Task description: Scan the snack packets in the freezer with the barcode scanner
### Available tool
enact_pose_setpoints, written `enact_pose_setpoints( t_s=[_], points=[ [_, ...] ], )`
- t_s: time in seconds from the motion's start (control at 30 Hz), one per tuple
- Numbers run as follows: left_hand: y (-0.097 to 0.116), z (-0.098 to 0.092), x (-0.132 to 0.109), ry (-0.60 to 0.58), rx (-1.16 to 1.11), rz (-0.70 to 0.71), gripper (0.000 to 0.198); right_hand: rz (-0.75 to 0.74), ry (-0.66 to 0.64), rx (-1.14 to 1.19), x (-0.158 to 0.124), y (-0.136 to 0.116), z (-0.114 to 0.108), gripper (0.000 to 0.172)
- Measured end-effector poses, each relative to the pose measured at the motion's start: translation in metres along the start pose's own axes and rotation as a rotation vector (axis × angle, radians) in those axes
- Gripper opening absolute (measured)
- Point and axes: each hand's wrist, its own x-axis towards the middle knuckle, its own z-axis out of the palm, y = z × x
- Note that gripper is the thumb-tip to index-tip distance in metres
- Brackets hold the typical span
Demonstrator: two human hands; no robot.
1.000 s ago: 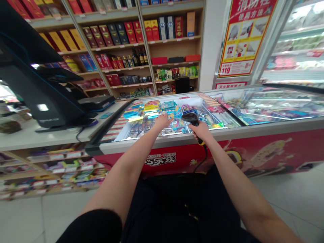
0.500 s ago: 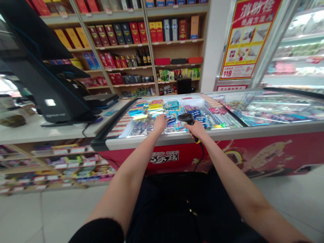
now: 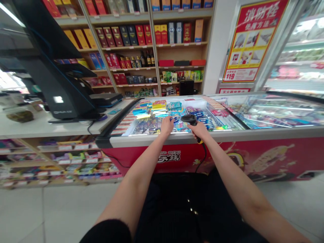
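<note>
Wall poster (image 3: 254, 44) reads 消防栓 / 使用方法, "119" lower down. White characters on red front of chest freezer (image 3: 141, 155), 乐 readable, others partly behind left forearm. Lettering on black terminal (image 3: 63, 98) too blurred to read.

Both arms stretched forward over freezer edge, forearms angled inward. Left hand (image 3: 167, 126) pinches small blue packet (image 3: 174, 119) above freezer goods, just left of scanner head. Right hand (image 3: 198, 131) wrapped round handle of black scanner (image 3: 189, 118), head pointing left; cable (image 3: 204, 158) hangs below.
</note>
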Motion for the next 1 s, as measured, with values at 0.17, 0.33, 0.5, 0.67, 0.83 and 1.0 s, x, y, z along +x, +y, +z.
enact_pose_setpoints(
  t_s=[0.17, 0.33, 0.5, 0.67, 0.83, 1.0],
  points=[
    [0.0016, -0.0023, -0.0009, 0.003, -0.013, -0.004, 0.027, -0.015, 0.005, -0.026, 0.0003, 0.0006, 0.0049, 0.02],
    [-0.0001, -0.0008, -0.0009, 0.009, -0.022, -0.007, 0.026, -0.003, 0.005, -0.02, -0.0005, 0.0002, 0.0055, 0.019],
    [-0.0025, 0.0014, -0.0001, 0.015, -0.028, -0.024, 0.026, -0.008, -0.003, 0.006, -0.0029, -0.0001, 0.0039, 0.02],
    [-0.0045, 0.0043, 0.0013, 0.02, -0.032, -0.035, 0.025, -0.01, -0.007, -0.011, -0.0068, -0.0031, 0.003, 0.019],
    [-0.0037, 0.0035, 0.0014, 0.022, -0.027, -0.022, 0.025, -0.013, -0.012, -0.028, -0.0072, -0.0032, 0.0027, 0.02],
    [-0.0012, 0.0006, 0.0001, 0.021, -0.03, -0.027, 0.024, -0.025, -0.018, -0.036, -0.0044, 0.001, 0.0018, 0.021]
  ],
)
